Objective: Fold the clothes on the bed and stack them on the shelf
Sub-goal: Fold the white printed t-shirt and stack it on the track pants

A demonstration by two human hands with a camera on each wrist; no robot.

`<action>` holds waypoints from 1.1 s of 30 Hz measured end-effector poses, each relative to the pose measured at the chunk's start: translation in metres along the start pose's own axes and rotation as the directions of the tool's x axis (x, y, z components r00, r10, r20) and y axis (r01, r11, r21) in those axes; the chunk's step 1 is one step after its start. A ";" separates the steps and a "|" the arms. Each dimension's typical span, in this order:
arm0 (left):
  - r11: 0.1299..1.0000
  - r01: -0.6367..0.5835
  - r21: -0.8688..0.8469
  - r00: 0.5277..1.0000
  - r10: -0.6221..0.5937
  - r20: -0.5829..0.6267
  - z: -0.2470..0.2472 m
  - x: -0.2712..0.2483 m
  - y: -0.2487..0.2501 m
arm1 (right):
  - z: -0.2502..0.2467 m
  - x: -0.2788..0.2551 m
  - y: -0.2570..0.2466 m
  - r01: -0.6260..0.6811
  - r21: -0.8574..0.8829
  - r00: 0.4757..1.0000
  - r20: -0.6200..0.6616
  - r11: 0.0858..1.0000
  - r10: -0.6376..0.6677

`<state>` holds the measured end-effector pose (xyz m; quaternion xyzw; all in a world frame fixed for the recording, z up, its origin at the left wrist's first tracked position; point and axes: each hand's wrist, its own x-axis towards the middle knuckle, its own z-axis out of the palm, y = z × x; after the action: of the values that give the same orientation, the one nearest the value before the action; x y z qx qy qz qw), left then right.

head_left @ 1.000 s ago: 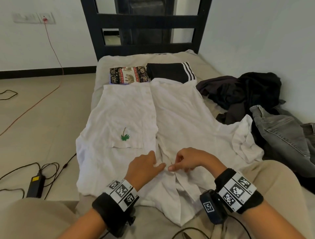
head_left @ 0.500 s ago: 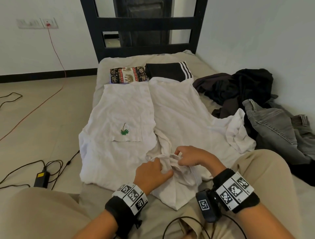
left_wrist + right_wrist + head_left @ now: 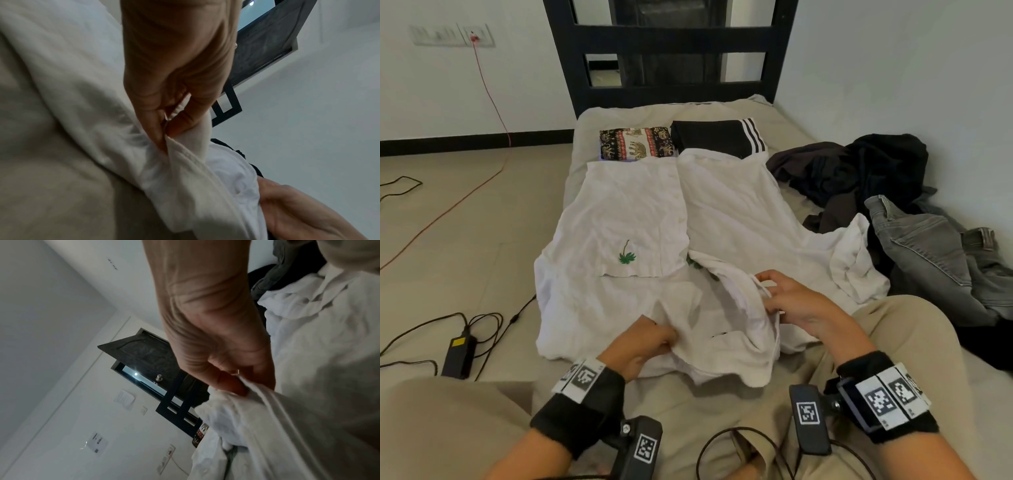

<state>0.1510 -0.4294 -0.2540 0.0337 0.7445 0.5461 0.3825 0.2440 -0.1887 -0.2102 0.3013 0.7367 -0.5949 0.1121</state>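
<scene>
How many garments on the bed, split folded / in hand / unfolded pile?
Folded: 2, patterned cloth and black striped garment.
In hand: 1, white shirt, gripped by left hand and right hand.
Unfolded pile: at least 2, dark clothes and grey jeans; the exact number is unclear.
Total: at least 5.

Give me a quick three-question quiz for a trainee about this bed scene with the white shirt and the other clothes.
1. True or false: both hands grip the white shirt.
2. Which folded piece lies at the head of the bed next to the patterned cloth? A: grey jeans; B: black garment with white stripes; C: green towel.
3. Fill in: the charger lies on the ____.

Key
1. True: the left hand and the right hand each pinch its fabric.
2. B, the black garment with white stripes.
3. Floor.
</scene>
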 end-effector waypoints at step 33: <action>0.642 -0.274 0.716 0.834 0.529 -0.155 -0.056 0.034 0.016 | 0.043 0.024 -0.039 0.169 -0.717 0.979 0.039 0.677 -0.202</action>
<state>0.0871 -0.4511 -0.2519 0.2377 0.9174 0.3110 0.0718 0.1946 -0.2260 -0.2025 0.1703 0.9388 -0.2627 0.1437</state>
